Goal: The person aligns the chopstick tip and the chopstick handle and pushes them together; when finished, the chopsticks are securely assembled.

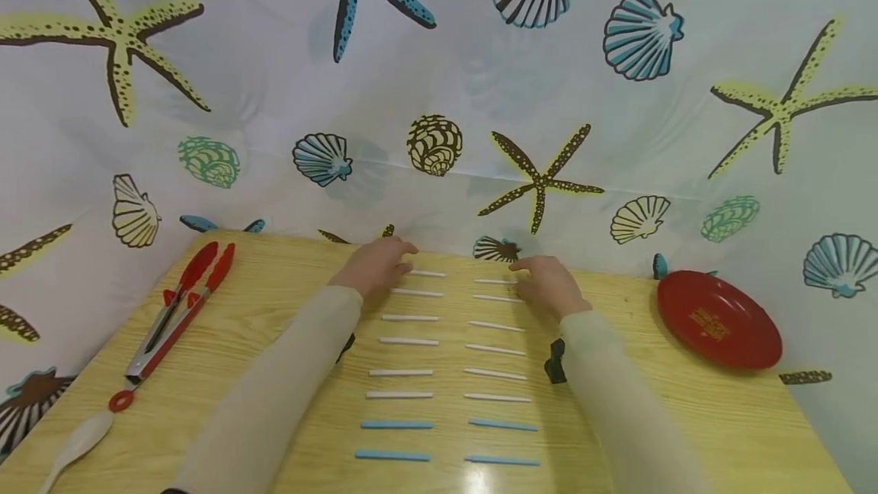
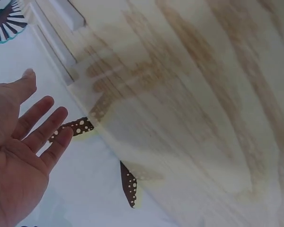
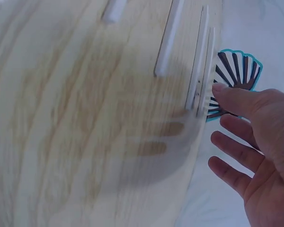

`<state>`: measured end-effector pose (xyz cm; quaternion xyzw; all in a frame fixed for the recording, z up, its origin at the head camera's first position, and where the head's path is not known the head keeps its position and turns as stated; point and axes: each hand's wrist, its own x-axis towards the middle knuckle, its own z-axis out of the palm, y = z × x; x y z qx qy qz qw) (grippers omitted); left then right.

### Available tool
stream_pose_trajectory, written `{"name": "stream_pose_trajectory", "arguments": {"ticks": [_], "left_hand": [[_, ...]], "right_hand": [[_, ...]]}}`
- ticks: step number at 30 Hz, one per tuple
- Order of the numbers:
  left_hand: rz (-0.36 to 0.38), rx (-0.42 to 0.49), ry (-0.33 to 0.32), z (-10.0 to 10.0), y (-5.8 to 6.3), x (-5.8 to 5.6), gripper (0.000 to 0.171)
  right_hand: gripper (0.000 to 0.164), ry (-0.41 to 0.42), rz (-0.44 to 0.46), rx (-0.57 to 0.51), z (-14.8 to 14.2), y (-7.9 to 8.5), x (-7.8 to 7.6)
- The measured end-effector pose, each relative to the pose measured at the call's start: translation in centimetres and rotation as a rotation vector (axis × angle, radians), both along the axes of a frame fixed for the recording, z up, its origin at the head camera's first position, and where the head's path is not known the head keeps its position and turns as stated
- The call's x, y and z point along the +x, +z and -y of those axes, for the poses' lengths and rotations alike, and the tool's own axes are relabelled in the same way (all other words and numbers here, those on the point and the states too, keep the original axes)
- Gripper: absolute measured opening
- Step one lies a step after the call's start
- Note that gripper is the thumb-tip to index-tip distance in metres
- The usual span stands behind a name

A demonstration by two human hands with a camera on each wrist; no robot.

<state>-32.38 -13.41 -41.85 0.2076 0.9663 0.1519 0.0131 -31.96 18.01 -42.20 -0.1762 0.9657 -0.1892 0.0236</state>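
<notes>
Two columns of slim sticks lie on a wooden table, white ones farther off and blue ones nearest me. At the far end of the left column is my left hand, beside the last white stick. Its fingers are loosely spread and hold nothing in the left wrist view. Level with it, my right hand is at the far end of the right column, by another white stick. In the right wrist view, the right thumb overlaps the tabletop's edge near the sticks, fingers relaxed with nothing between them.
Red-tipped tongs and a pale spoon lie along the table's left side. A red oval plate rests at the right. Behind the table's far edge hangs a white cloth printed with shells and starfish.
</notes>
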Motion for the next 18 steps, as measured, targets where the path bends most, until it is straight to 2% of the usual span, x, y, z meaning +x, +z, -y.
{"name": "stream_pose_trajectory", "arguments": {"ticks": [6,8,13,18], "left_hand": [[0.064,0.004,0.001,-0.8,-0.7,-1.3,0.033],[0.06,-0.016,0.0,-1.2,-0.8,-1.6,0.027],[0.008,-0.073,0.023,-1.6,-1.0,-1.9,0.014],[-0.075,-0.121,0.037,-1.6,-1.4,-2.1,0.005]], "right_hand": [[0.032,-0.024,0.044,0.0,1.2,-0.7,-0.4],[0.03,-0.016,0.033,0.011,1.4,-0.9,-0.4],[0.021,-0.005,-0.041,0.066,1.9,-1.2,-0.6],[0.012,0.015,-0.111,0.07,2.2,-1.6,-0.9]]}}
